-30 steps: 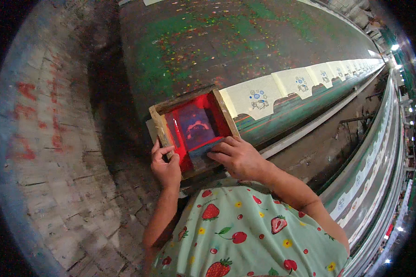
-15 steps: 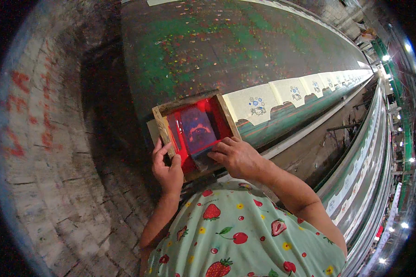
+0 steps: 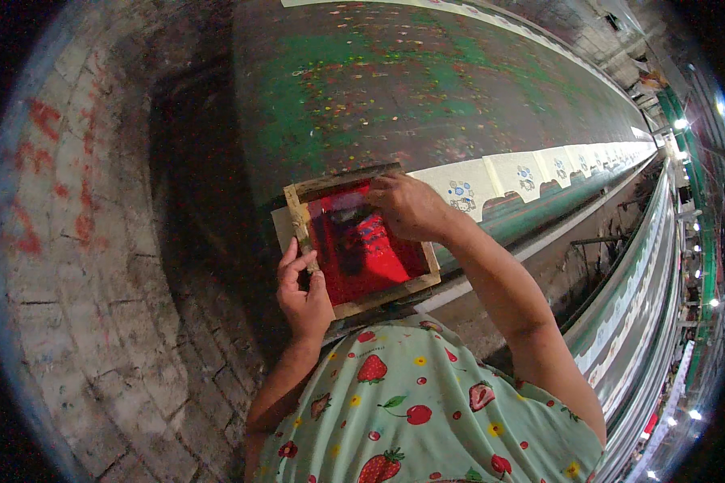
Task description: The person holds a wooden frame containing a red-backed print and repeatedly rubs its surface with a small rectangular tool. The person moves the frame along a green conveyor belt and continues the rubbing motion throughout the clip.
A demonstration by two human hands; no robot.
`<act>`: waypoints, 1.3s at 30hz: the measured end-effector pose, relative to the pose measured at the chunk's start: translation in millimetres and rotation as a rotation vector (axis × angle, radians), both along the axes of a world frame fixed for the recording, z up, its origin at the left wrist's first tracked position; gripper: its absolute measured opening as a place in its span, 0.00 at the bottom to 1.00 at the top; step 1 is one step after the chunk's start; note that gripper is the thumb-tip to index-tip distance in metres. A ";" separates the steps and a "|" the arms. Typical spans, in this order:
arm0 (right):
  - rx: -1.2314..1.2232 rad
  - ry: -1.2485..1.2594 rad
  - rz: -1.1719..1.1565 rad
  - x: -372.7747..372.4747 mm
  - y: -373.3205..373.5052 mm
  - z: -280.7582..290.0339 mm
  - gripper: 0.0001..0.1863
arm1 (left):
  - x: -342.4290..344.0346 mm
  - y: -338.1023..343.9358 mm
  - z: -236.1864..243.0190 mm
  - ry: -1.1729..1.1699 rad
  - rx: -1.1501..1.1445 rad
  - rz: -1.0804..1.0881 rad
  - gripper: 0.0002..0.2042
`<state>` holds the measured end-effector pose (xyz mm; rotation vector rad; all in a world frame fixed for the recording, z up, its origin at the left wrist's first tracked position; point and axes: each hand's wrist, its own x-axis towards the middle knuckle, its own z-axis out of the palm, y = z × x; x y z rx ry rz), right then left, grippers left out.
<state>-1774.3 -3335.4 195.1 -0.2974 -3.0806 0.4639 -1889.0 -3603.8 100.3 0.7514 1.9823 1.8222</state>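
I am viewing both bare hands at a wooden-framed printing screen (image 3: 395, 291), which is lying at the near edge of a long paint-spotted table (image 3: 330, 121), between and just ahead of the hands. Left hand (image 3: 303, 298) is pinching the frame's left rail near its lower corner, thumb bent inward, fingers along the outer side. Right hand (image 3: 411, 208) is reaching over the right rail into the upper part of the frame; its fingers are bunching, closed on the end of a greyish squeegee (image 3: 348, 215), though I am finding the exact grip partly hidden. Nearer than the right hand, glossy red mesh (image 3: 379, 264) is showing. Beyond the left fingertips, a cream piece (image 3: 282, 229) is jutting from under the frame. Right of the right hand, cream panels (image 3: 477, 182) with blue motifs are running in a row along the table edge.
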 end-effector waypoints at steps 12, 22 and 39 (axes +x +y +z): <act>0.086 0.073 -0.041 41.8 -65.9 -20.7 0.27 | 1.6 -1.5 -3.7 0.076 -0.044 0.012 0.11; -0.043 0.070 -0.005 98.0 -120.1 -10.6 0.25 | 6.8 1.7 -7.9 0.155 -0.126 0.053 0.17; -0.739 0.643 -0.569 246.2 -32.6 -51.2 0.20 | 83.3 80.1 5.1 0.276 -0.070 0.033 0.13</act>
